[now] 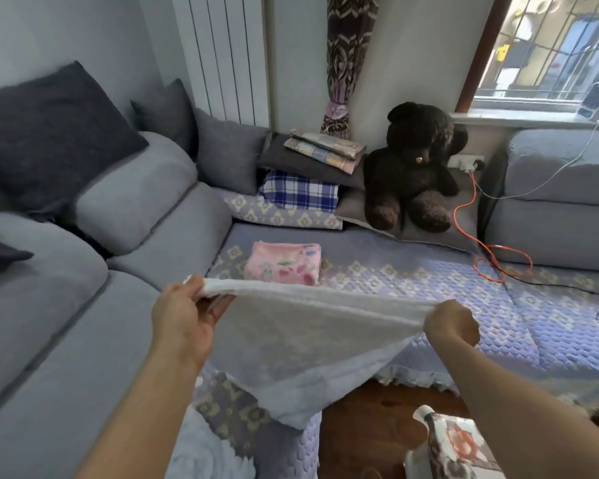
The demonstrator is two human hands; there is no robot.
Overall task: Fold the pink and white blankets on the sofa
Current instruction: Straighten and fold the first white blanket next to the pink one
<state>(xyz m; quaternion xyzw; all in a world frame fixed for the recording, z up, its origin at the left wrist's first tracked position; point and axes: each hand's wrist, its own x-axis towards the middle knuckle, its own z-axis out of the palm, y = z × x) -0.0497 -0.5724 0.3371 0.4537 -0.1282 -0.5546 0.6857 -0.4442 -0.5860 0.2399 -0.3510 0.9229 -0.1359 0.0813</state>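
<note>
Across the frame's middle, left hand (pixel 184 316) and right hand (pixel 450 323) pinch one white blanket (pixel 291 344) taut (fingers clamped on its edge); one folded pink blanket (pixel 284 262) lies behind.

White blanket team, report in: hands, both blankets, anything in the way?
Left hand and right hand each grip the white blanket, stretched taut above the sofa. Pink blanket folded on the seat. Nothing in the way.
</note>
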